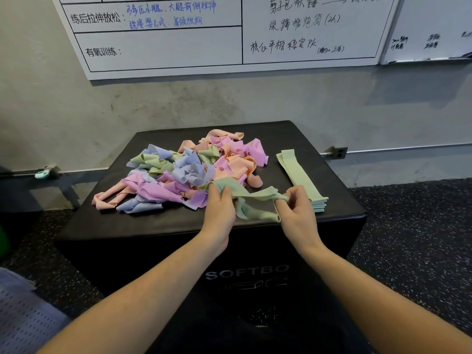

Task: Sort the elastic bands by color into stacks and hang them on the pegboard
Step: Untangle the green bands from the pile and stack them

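Both hands are working on one green band (251, 198), near the front of the black box (178, 221). The left hand (219, 213) has its fingers curled round one end. The right hand (297, 210) pinches the other end with its fingertips. The band is twisted and hangs loose between them.

This looks like the sorting step. At 2 o'clock from the hands lies a flat green stack (301, 177), just past the right hand. At 11 o'clock sits the mixed pile (186, 169) of pink, purple, blue, orange and green bands, all curled up. Many are still unsorted, so the job seems early on.

Next, the band likely needs pulling flat to get the twist out, then laying on the stack with the edges lined up. It is soft and floppy, so it may curl again.

No pegboard shows here. How many bands are in the stack is hard to tell. The box name is partly cut off. The whiteboard (163, 47) above runs out of view.
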